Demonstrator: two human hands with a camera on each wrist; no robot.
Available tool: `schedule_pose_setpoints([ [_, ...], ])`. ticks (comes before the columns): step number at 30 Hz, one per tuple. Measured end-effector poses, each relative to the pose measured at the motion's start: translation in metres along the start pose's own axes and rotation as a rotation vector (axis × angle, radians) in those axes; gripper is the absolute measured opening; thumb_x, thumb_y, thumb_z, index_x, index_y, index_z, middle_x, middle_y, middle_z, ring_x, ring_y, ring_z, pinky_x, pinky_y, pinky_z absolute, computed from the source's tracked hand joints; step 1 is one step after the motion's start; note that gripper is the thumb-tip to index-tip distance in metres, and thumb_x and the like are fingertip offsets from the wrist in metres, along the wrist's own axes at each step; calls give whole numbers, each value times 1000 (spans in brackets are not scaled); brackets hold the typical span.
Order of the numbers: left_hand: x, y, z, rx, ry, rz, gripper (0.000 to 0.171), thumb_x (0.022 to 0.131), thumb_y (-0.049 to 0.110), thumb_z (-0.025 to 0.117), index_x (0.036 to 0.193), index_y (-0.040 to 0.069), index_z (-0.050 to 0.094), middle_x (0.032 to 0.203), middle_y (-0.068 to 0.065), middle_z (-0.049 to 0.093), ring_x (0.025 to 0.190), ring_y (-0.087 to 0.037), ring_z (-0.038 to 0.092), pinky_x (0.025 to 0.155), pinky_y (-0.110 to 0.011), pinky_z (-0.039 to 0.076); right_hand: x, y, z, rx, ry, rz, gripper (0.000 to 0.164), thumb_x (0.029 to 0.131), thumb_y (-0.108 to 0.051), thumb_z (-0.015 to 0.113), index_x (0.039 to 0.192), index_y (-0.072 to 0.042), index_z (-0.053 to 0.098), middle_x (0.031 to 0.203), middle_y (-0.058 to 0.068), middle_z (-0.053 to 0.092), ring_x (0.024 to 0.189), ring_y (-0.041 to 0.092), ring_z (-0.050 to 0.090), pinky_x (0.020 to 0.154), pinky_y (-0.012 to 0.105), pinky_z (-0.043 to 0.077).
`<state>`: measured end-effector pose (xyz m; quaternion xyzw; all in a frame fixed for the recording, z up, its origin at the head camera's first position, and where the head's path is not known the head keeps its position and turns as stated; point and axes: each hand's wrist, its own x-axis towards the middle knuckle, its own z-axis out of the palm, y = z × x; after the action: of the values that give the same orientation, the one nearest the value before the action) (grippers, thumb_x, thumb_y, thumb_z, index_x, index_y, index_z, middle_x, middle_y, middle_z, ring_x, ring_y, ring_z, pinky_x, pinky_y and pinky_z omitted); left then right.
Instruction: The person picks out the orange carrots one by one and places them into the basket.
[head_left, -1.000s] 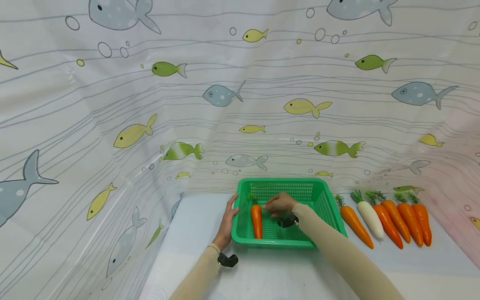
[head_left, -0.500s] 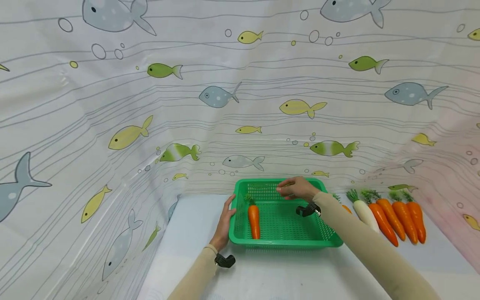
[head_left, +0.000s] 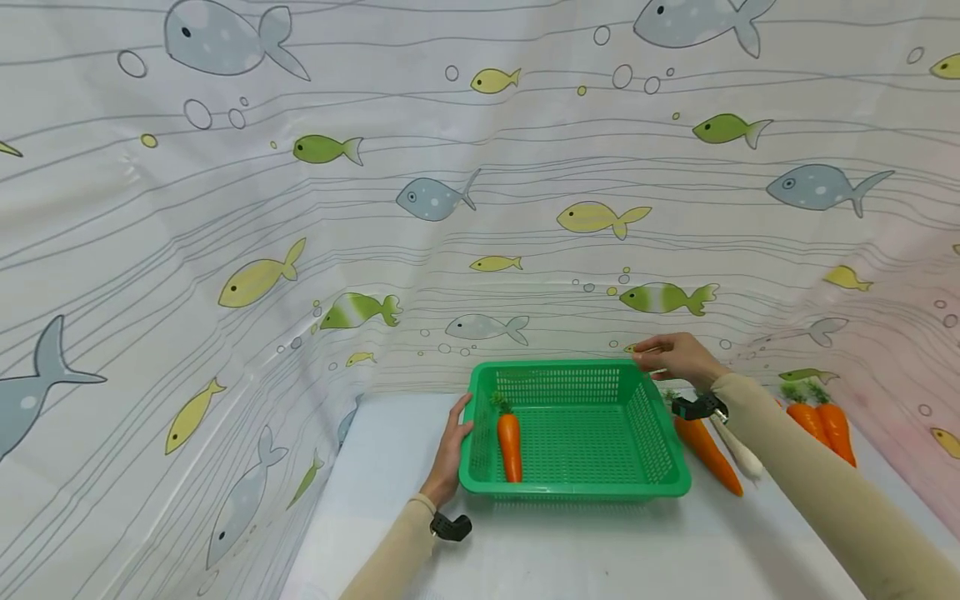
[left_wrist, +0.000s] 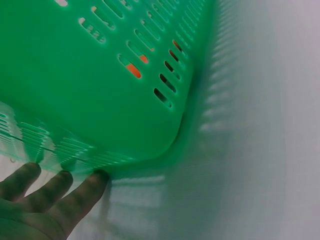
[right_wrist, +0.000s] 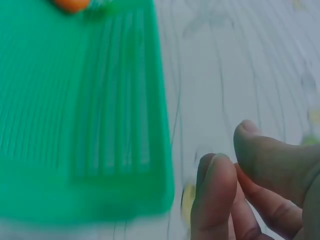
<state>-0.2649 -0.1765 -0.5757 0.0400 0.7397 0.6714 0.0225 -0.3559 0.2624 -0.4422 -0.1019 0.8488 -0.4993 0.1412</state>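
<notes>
A green plastic basket (head_left: pixel 573 489) stands on the white table, with one orange carrot (head_left: pixel 509 446) with a leafy top lying along its left side. My left hand (head_left: pixel 448 454) rests against the basket's left side. In the left wrist view, its extended fingers (left_wrist: pixel 80 197) touch the slotted outer wall. My right hand (head_left: pixel 681 361) hovers by the basket's far right corner, holding nothing. Its fingers are loosely bent, with thumb and fingertips apart in the right wrist view. Below that hand lie another carrot (head_left: pixel 708 454) and a white radish (head_left: pixel 738 452), partly hidden by the wrist and sleeve.
More carrots (head_left: pixel 836 432) lie in the row at the right, partly covered by my right forearm. A white sheet (head_left: pixel 360 200) printed with fish rises behind and beside the table. Each wrist wears a black device (head_left: pixel 452 527).
My right hand has risen from beside the carrot in the basket and moved right, past the basket's far right corner. My left hand stays at the basket's left side.
</notes>
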Motion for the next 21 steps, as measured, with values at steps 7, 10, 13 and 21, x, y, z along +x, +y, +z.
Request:
schedule_pose_setpoints([
  [7,0,0,0,2,-2,5,55,114,31,31,168,38,25,180,-2,11,166,-35,8,129,-68,5,-30,42,-32,-97,19,58,51,108,-23,62,145,12,54,132,30,68,104,20,74,88,39,64],
  [10,-1,-1,0,-7,-4,5,55,114,31,31,168,39,25,180,-2,11,166,-34,8,129,-68,6,-39,59,-37,-168,0,58,45,108,-17,61,140,14,58,123,30,71,103,31,75,85,44,65],
  [13,-1,-2,0,-10,-7,2,54,114,32,30,168,38,25,180,-2,11,166,-35,8,129,-68,6,-45,73,-37,-241,-30,43,39,106,-12,62,135,15,61,117,29,72,103,40,74,80,45,65],
  [21,0,0,0,-13,-6,9,54,114,32,31,168,38,25,179,-2,12,165,-33,11,130,-67,9,-56,92,-20,-370,-61,7,36,97,-11,73,126,10,69,102,17,75,81,25,68,66,39,59],
])
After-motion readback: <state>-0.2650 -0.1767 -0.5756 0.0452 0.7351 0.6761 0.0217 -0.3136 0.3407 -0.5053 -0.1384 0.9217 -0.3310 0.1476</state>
